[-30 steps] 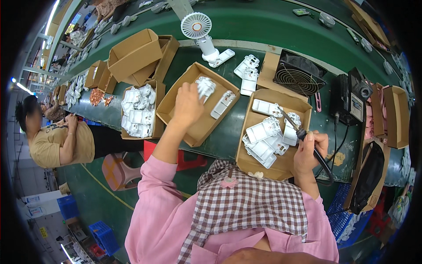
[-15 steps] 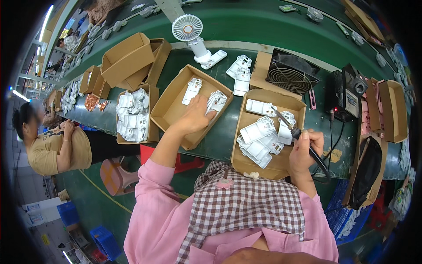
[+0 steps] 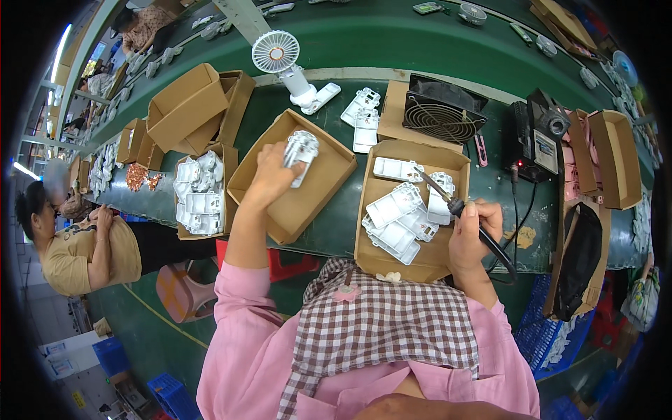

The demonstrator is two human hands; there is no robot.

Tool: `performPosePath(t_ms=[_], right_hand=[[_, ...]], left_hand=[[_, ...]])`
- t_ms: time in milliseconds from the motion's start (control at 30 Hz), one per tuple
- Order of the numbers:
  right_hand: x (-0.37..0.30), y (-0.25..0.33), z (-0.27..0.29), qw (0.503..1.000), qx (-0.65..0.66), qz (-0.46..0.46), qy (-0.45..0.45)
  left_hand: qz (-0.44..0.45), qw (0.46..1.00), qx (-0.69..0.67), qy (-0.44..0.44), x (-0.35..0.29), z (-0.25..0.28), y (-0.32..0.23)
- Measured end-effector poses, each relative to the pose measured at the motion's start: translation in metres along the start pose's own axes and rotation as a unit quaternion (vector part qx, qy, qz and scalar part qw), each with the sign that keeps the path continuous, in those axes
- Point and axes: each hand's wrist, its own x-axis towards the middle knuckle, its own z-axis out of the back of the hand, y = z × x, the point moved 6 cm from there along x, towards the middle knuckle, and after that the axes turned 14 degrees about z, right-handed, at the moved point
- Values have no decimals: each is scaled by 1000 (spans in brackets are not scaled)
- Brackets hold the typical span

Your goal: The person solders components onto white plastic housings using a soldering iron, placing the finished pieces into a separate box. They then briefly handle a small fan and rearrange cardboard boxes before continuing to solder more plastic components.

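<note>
My left hand (image 3: 274, 173) is closed on white plastic housings (image 3: 302, 148), which look stacked, over the middle cardboard box (image 3: 322, 189). Its fingers hide part of them. In my right hand (image 3: 473, 234) is a soldering iron (image 3: 456, 206) with a black handle and cord. The iron's metal tip points up and left over the right cardboard box (image 3: 381, 150). Several loose white housings (image 3: 393, 204) lie overlapping in that box, some with small metal parts showing.
Another box of white housings (image 3: 199, 196) stands on the left. Behind are a white handheld fan (image 3: 276, 52), more housings (image 3: 365, 119) and a black fan with a grille (image 3: 441, 115). A black soldering station (image 3: 535, 143) and pink tweezers (image 3: 481, 150) are at right. A person (image 3: 94, 245) is at far left.
My left hand has moved left inside the middle box and now grips housings there; the box's right side no longer holds any. My right hand still holds the iron. The whole view has shifted slightly.
</note>
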Motion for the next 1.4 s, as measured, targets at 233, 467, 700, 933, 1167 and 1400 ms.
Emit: performPosePath(t_ms=[233,467,700,933,1167,1400], right_hand=[[-1,1,-1,1000,1,3,-5],[0,3,-1,1000,3,9,-3],[2,3,-4,1000,-14,25,8],[2,18,2,997,50,52,-31],[-7,21,1,998,12,55,23],[-4,13,-4,996,-66,28,54]], left_hand=[[-56,985,152,-55,-15,-46,-7],[-42,997,30,-60,-24,-31,-11],[-29,775,-608,170,-53,1,-28],[-27,606,-714,349,-81,-76,-110],[-41,716,-643,269,-70,-118,-126],[-54,726,-631,268,-68,-119,-125]])
